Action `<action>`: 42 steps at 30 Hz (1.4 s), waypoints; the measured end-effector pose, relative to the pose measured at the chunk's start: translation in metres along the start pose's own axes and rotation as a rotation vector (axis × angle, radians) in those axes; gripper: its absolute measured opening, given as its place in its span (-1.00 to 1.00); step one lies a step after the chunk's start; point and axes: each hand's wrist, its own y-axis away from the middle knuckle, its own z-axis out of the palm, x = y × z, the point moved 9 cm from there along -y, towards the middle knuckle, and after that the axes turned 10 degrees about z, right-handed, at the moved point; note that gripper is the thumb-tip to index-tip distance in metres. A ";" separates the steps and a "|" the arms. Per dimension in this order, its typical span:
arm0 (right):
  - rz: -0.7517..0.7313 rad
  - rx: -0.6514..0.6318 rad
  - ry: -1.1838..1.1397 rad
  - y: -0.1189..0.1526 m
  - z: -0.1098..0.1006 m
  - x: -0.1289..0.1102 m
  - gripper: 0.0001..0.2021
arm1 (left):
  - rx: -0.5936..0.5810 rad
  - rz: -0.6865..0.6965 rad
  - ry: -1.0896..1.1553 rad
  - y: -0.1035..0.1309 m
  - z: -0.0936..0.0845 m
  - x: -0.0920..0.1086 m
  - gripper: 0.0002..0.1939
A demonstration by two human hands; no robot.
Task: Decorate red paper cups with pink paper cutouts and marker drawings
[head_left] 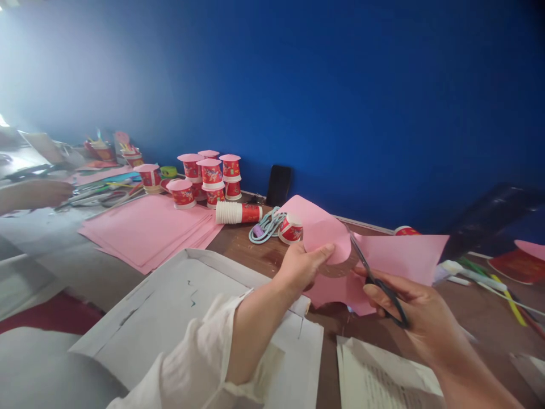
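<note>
My left hand point(301, 266) pinches a sheet of pink paper point(323, 224), thumb on top. Its edge near the thumb is cut to a round curve. My right hand point(419, 307) grips black-handled scissors point(365, 261), whose blades lie at the curved edge; the tips are partly hidden by the paper. More pink paper spreads to the right behind the blades and hangs below them. Just left of the paper, a red paper cup point(290, 228) stands upside down beside a coiled pale blue cable point(268, 226).
Red cups with pink paper tops point(212, 173) stand stacked against the blue wall, near a sleeve of nested cups point(238, 213). Pink sheets point(149, 230) lie left of a white box lid point(204, 278). A phone point(279, 184) leans on the wall. Another person's hand point(38, 194) is at far left.
</note>
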 end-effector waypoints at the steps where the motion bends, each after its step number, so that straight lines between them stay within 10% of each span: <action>1: -0.002 -0.008 0.013 -0.001 0.000 0.001 -0.40 | 0.001 -0.002 -0.002 0.000 0.000 -0.001 -0.57; 42: -0.093 0.016 0.092 0.009 0.009 -0.019 -0.52 | -0.020 0.001 -0.058 0.000 0.000 -0.004 -0.52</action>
